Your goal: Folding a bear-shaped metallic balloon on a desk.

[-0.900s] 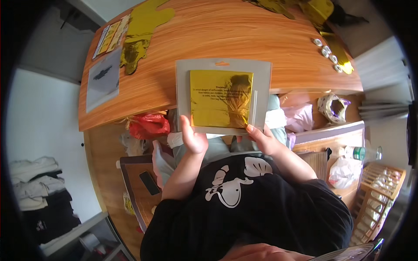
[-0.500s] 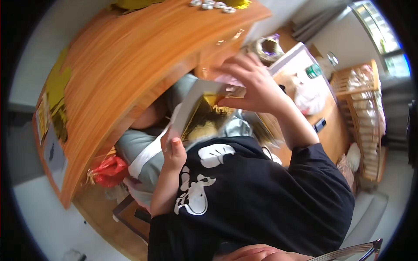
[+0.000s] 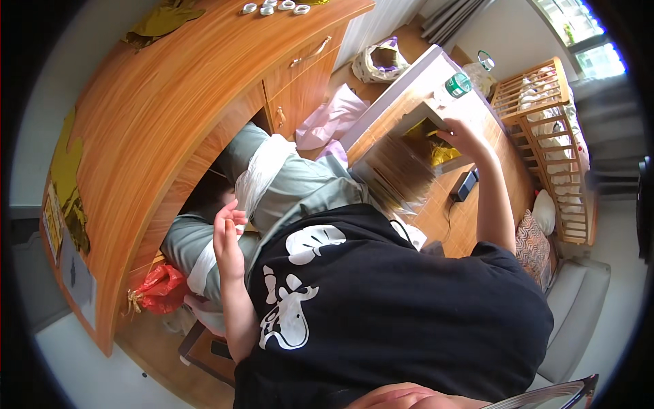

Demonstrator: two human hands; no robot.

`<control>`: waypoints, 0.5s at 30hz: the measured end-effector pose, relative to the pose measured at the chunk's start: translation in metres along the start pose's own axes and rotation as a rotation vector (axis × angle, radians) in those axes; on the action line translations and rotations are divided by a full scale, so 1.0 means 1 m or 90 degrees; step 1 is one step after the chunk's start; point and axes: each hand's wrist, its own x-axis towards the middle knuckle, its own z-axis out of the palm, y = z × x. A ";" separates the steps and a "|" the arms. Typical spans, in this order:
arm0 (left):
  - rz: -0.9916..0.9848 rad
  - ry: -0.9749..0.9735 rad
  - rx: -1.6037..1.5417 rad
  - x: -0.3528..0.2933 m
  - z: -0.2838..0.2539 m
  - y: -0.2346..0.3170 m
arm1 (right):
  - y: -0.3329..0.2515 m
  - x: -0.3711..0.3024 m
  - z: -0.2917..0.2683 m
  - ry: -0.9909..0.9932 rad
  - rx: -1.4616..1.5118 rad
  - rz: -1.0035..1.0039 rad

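Note:
My right hand (image 3: 466, 140) is stretched out to the right. Its fingers close on the edge of a grey-bordered sheet with gold foil (image 3: 441, 154) in its middle. The sheet is above a blurred stack of clear-sleeved sheets (image 3: 392, 174) beside my right leg. My left hand (image 3: 229, 235) is raised over my lap, near the desk's front edge, with its fingers apart and nothing in them. White bands (image 3: 264, 170) cross the grey-green trousers on my legs.
The curved wooden desk (image 3: 160, 102) carries gold foil pieces (image 3: 66, 163), a grey sheet (image 3: 78, 273) and several small white rings (image 3: 269, 8). Around are a red bag (image 3: 162, 290), a black box (image 3: 465, 184), a green-labelled container (image 3: 458, 85) and a wooden crib (image 3: 565, 163).
My right hand has carried the gold-foil sheet from in front of my chest out to the right. My left hand has let go of it and is now over my lap.

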 end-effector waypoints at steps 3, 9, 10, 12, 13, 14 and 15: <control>-0.028 -0.030 0.037 -0.003 -0.007 -0.001 | 0.026 0.011 0.038 -0.028 0.034 -0.011; -0.034 -0.053 0.058 -0.008 -0.013 0.002 | 0.000 0.016 0.094 -0.093 0.077 0.005; -0.033 -0.053 0.056 -0.007 -0.012 0.002 | 0.002 0.011 0.108 -0.009 0.015 -0.077; -0.047 -0.050 0.055 -0.008 -0.012 0.003 | 0.002 0.003 0.124 0.036 -0.057 -0.071; -0.049 -0.046 0.056 -0.009 -0.014 0.003 | -0.003 0.003 0.128 0.034 -0.056 -0.074; -0.049 -0.048 0.059 -0.010 -0.015 0.003 | -0.007 0.003 0.131 0.021 -0.070 -0.048; -0.049 -0.051 0.062 -0.010 -0.015 0.002 | -0.006 0.002 0.135 0.008 -0.085 -0.020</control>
